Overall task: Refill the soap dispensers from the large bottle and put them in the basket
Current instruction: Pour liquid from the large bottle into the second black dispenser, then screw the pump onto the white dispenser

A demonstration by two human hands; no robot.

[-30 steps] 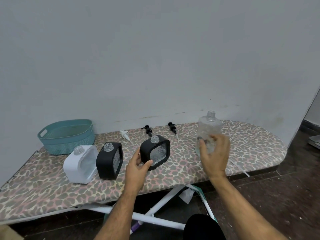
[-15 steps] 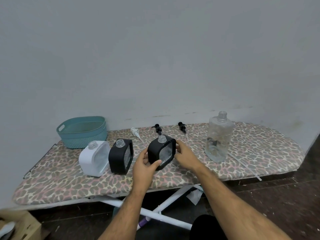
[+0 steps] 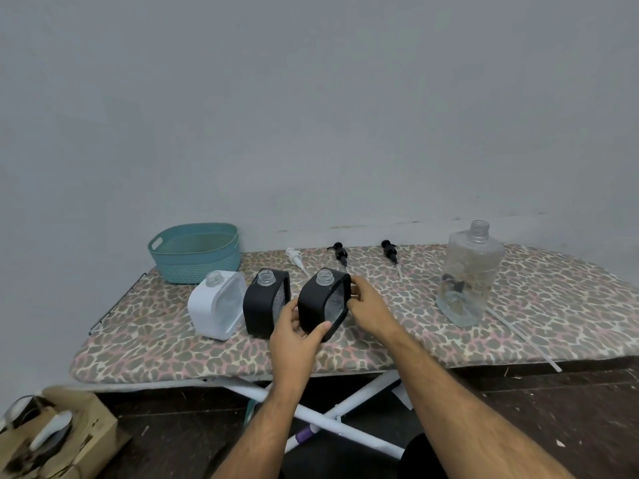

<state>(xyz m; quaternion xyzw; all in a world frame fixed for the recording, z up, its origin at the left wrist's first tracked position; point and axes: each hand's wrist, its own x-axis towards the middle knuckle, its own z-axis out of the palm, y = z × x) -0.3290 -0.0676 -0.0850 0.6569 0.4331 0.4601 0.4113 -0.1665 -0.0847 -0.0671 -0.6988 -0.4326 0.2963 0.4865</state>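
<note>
Both hands clasped right black dispenser (image 3: 323,302) on board (image 3: 553,316): left hand (image 3: 294,344) at lower corner, right hand (image 3: 368,305) at far edge. Neck uncapped. Judged step: readying dispenser for filling. Next move called for fetching bottle (image 3: 470,274), standing well apart at right, open. Basket (image 3: 195,252) at far left. No readable labels.

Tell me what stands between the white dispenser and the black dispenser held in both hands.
In the head view, a second black dispenser stands between the white dispenser and the held black dispenser, uncapped.
</note>
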